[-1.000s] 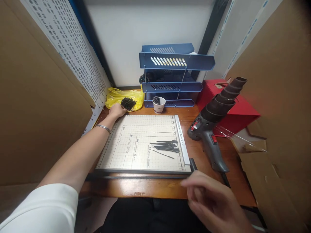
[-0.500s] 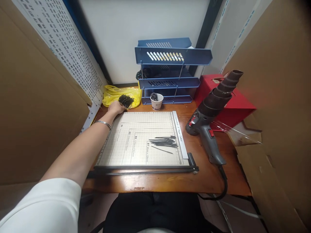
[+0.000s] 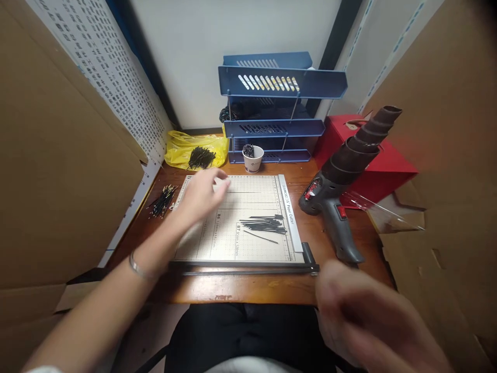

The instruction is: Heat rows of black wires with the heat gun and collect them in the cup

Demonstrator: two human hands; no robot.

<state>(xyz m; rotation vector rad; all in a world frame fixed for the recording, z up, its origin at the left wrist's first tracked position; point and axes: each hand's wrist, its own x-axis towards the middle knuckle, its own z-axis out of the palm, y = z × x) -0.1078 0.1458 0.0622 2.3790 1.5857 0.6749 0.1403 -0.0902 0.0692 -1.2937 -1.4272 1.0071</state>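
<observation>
My left hand (image 3: 204, 194) hovers over the far left part of a paper cutter (image 3: 225, 248) with a printed grid. Its thumb and forefinger are apart, and nothing shows between them. Smeared by motion, my right hand (image 3: 361, 311) is at the lower right, in front of the table edge; its fingers cannot be made out. A row of thin black strips (image 3: 264, 224) lies on the cutter's right side, with one strip apart below it. Behind my left hand, a pile of short black pieces (image 3: 202, 157) rests on a yellow plastic bag (image 3: 176, 150).
Thin dark pieces with pale ends (image 3: 163, 201) lie left of the cutter. A paper cup (image 3: 253, 161) holding dark pieces stands before a blue tray rack (image 3: 283, 83). At right are a heat gun (image 3: 334, 197) and a red box (image 3: 392, 178). Cardboard (image 3: 58, 155) walls the left side.
My left hand has left the edge of the yellow bag and come right and nearer, over the cutter. My right hand has entered at the lower right. The view has shifted slightly.
</observation>
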